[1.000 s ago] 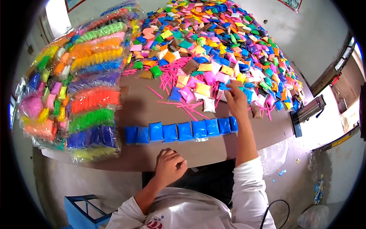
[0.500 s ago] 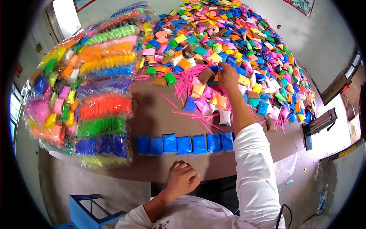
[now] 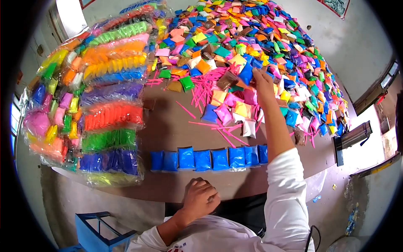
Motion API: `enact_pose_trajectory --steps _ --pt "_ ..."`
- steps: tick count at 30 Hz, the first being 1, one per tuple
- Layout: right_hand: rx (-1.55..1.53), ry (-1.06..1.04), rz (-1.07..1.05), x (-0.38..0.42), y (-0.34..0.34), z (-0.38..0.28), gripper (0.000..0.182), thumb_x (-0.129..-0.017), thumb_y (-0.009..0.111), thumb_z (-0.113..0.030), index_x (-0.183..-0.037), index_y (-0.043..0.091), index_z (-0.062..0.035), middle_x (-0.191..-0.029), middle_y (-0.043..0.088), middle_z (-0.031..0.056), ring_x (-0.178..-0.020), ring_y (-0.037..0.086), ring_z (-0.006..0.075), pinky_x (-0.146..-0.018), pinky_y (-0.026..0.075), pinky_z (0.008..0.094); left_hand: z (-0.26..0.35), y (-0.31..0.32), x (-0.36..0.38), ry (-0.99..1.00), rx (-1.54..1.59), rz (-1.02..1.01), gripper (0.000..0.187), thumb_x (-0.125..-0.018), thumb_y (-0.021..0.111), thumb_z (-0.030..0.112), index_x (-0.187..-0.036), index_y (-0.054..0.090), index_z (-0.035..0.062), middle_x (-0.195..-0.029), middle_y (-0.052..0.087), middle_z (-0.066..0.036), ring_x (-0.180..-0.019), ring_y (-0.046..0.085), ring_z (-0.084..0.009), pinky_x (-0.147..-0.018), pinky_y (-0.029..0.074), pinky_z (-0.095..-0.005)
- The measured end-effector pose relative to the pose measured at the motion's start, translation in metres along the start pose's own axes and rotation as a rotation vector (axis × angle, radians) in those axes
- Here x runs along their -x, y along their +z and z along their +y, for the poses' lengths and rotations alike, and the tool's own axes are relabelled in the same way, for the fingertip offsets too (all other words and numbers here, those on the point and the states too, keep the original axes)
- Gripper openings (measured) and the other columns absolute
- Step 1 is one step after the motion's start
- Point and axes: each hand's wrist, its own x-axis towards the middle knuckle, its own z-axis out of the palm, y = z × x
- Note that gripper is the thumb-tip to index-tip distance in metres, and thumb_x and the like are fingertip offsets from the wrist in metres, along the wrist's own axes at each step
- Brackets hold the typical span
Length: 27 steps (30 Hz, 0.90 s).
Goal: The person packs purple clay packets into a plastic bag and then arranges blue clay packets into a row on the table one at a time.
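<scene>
My right hand (image 3: 263,82) reaches out over the near side of a big heap of coloured packets (image 3: 277,46). Its fingers pinch a small blue packet (image 3: 245,74), held above the heap. Close to the table's front edge, my left hand (image 3: 203,195) rests with its fingers curled into a fist, and nothing shows in it. Between the two hands runs a row of several blue packets (image 3: 202,160), side by side. The right forearm passes over the row's right end and hides what lies beneath it.
Clear bags of packets sorted by colour (image 3: 113,117) are stacked on the left of the brown table (image 3: 168,126). Pink strips (image 3: 203,90) lie scattered before the heap. A metal stand (image 3: 352,136) is at the right edge, a blue stool (image 3: 100,231) at lower left.
My right hand has drawn slightly right, and the blue packet in its fingers now shows plainly above the heap. My left hand stays put. The view has shifted a little.
</scene>
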Motion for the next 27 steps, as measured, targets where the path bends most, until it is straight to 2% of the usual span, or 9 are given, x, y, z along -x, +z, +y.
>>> enact_pose_trajectory --steps 3,4,6,8,9,17,20,22,27 --pt "-0.32 0.248 -0.139 0.079 0.012 -0.032 0.032 -0.101 0.056 -0.025 -0.113 0.063 0.0043 -0.106 0.069 0.0124 -0.096 0.07 0.0255 -0.091 0.058 0.0397 -0.001 -0.005 -0.001 0.012 0.059 0.012 0.011 -0.081 0.064 0.012 -0.073 0.061 0.0057 -0.071 0.06 -0.008 -0.072 0.057 -0.0293 -0.071 0.041 -0.0411" --pt "-0.207 0.314 -0.208 0.108 0.01 -0.031 0.031 -0.098 0.057 -0.034 -0.097 0.064 -0.0038 -0.086 0.066 0.004 -0.075 0.065 0.0166 -0.064 0.055 0.033 -0.001 -0.006 -0.002 -0.002 0.064 0.005 0.011 -0.081 0.064 0.012 -0.073 0.061 0.0057 -0.071 0.06 -0.008 -0.072 0.057 -0.0293 -0.071 0.041 -0.0411" --pt "-0.088 0.419 -0.274 0.166 0.01 -0.026 0.025 -0.098 0.059 -0.037 -0.09 0.064 -0.0134 -0.078 0.058 -0.0038 -0.071 0.054 0.0088 -0.061 0.045 0.0254 -0.002 -0.007 -0.001 -0.01 0.126 0.026 0.015 -0.085 0.063 0.012 -0.072 0.06 0.0049 -0.073 0.059 -0.01 -0.074 0.057 -0.0309 -0.071 0.041 -0.042" --pt "0.188 0.417 -0.394 0.215 0.01 -0.023 0.028 -0.101 0.06 -0.034 -0.093 0.068 -0.0077 -0.077 0.055 -0.0062 -0.067 0.048 0.0059 -0.06 0.04 0.0238 -0.005 -0.003 0.001 -0.037 0.2 0.037 0.02 -0.089 0.059 0.018 -0.075 0.06 0.0044 -0.076 0.059 -0.012 -0.076 0.056 -0.0334 -0.071 0.04 -0.043" --pt "0.089 0.461 -0.417 0.242 0.017 -0.022 0.031 -0.103 0.059 -0.034 -0.098 0.067 -0.0041 -0.078 0.054 -0.0077 -0.068 0.046 0.0043 -0.059 0.038 0.0234 -0.007 -0.003 0.002 -0.031 0.21 0.036 0.023 -0.09 0.058 0.022 -0.077 0.061 0.0042 -0.076 0.059 -0.012 -0.077 0.056 -0.0338 -0.071 0.04 -0.0432" --pt "-0.076 0.511 -0.438 0.308 0.022 -0.014 0.035 -0.106 0.054 -0.036 -0.108 0.068 -0.0042 -0.089 0.058 -0.0065 -0.081 0.047 0.004 -0.072 0.041 0.0225 -0.008 0.0 0.006 0.018 0.157 0.019 0.022 -0.088 0.062 0.021 -0.076 0.059 0.0037 -0.076 0.059 -0.013 -0.078 0.055 -0.033 -0.074 0.04 -0.0437" --pt "-0.13 0.559 -0.418 0.313 0.027 -0.029 0.031 -0.104 0.06 -0.029 -0.118 0.067 -0.0021 -0.1 0.062 -0.0033 -0.089 0.053 0.0054 -0.08 0.045 0.024 -0.006 -0.001 0.008 -0.011 0.133 0.027 0.021 -0.088 0.062 0.021 -0.077 0.06 0.0036 -0.076 0.059 -0.013 -0.078 0.055 -0.0334 -0.074 0.04 -0.0439" --pt "-0.113 0.387 -0.473 0.315 0.028 -0.025 0.031 -0.1 0.067 -0.018 -0.125 0.065 -0.0007 -0.107 0.064 -0.0014 -0.094 0.057 0.0067 -0.085 0.047 0.0254 -0.005 -0.002 0.007 -0.024 0.127 0.022 0.02 -0.088 0.062 0.021 -0.078 0.06 0.0035 -0.076 0.059 -0.013 -0.078 0.055 -0.0337 -0.075 0.041 -0.0442" --pt "-0.077 0.469 -0.407 0.321 0.028 -0.027 0.029 -0.096 0.071 -0.011 -0.122 0.065 0.0001 -0.104 0.066 -0.0014 -0.094 0.058 0.007 -0.084 0.049 0.026 -0.005 -0.003 0.008 0.018 0.111 0.006 0.018 -0.087 0.063 0.022 -0.082 0.063 0.004 -0.08 0.063 -0.013 -0.081 0.058 -0.0335 -0.079 0.043 -0.0449"
